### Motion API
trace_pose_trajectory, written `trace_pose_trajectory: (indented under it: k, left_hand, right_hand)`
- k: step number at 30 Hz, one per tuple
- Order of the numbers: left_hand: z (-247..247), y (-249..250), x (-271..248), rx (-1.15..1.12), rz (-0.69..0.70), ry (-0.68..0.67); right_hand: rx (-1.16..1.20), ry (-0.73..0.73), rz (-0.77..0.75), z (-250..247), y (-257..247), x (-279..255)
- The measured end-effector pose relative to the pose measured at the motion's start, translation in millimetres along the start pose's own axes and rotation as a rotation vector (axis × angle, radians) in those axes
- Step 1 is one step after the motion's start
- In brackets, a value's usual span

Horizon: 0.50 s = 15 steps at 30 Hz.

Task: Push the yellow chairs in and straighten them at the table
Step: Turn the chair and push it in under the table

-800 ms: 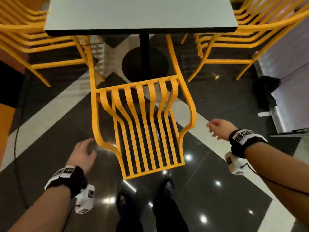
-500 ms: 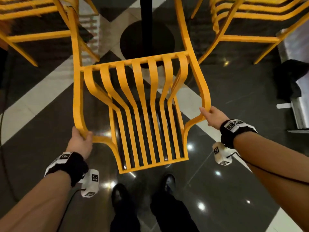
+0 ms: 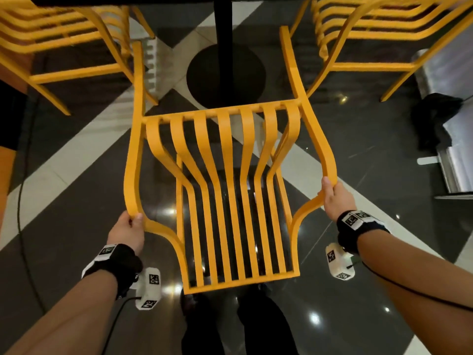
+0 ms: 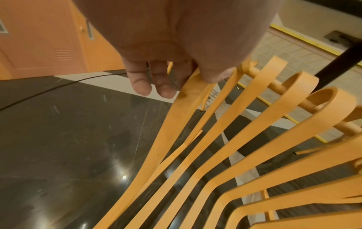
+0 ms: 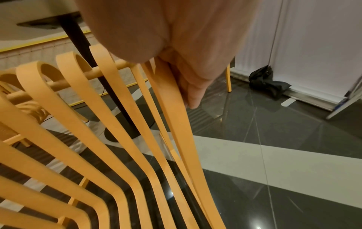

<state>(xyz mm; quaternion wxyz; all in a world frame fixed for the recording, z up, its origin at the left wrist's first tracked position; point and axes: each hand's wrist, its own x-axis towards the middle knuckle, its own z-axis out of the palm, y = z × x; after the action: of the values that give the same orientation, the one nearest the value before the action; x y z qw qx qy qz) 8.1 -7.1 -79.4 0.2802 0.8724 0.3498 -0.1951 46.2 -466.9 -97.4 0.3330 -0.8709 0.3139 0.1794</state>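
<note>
A yellow slatted chair (image 3: pixel 225 175) stands right in front of me, its seat facing the table's black post (image 3: pixel 222 34). My left hand (image 3: pixel 128 229) grips the left arm of the chair's frame at its bend. My right hand (image 3: pixel 332 198) grips the right arm at the matching bend. In the left wrist view the fingers (image 4: pixel 152 80) curl under the yellow rail (image 4: pixel 176 116). In the right wrist view the fingers (image 5: pixel 192 89) wrap the outer rail (image 5: pixel 176 116). Only the table's dark underside edge (image 3: pixel 128 0) shows at the top.
Two more yellow chairs stand at the table, one at the far left (image 3: pixel 64 34) and one at the far right (image 3: pixel 384 29). The round black base (image 3: pixel 225 73) sits ahead. A dark bag (image 3: pixel 432 119) and metal panel (image 3: pixel 450 73) lie right. A black cable (image 3: pixel 20 175) runs left.
Both hands went from hanging free beside the chair to gripping its two arms. The chair now sits squarer to the table post, and the view has tipped down.
</note>
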Motion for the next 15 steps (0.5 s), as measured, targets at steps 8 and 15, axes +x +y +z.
trace_pose_trajectory:
  k: [8, 15]
  left_hand:
    - [-93.2, 85.4, -9.3, 0.118, 0.185, 0.041]
    - [-108.6, 120.6, -11.0, -0.187, 0.335, -0.02]
  right_hand:
    - [-0.125, 0.12, 0.058, -78.7, -54.1, -36.6]
    - [-0.193, 0.21, 0.051, -112.8, -93.7, -18.6]
